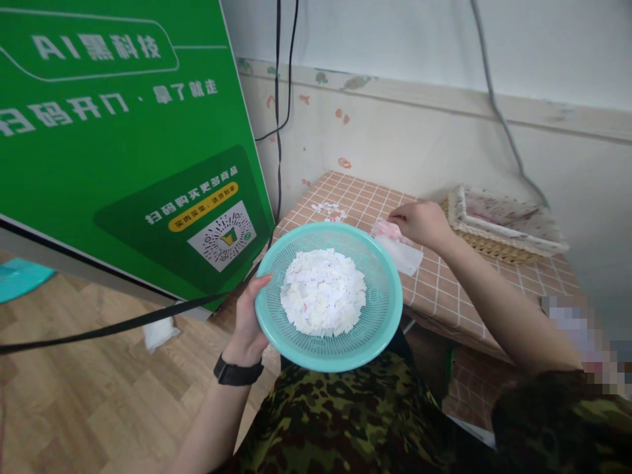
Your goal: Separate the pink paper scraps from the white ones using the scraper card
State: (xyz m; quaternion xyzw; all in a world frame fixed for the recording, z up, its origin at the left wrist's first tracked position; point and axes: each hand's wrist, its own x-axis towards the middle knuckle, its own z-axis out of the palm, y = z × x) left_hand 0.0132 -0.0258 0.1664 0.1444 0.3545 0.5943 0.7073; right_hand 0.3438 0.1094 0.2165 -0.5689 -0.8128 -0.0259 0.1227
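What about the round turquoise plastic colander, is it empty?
No, the colander holds a heap of small, flat white scraps.

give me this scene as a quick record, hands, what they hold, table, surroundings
left hand: holds the colander by its rim
colander contents: a heap of white paper scraps
right hand: at a plastic bag on the table; grip unclear
table: checked cover, loose scraps, wicker basket
left wrist: black band
beside table: green panel with white lettering
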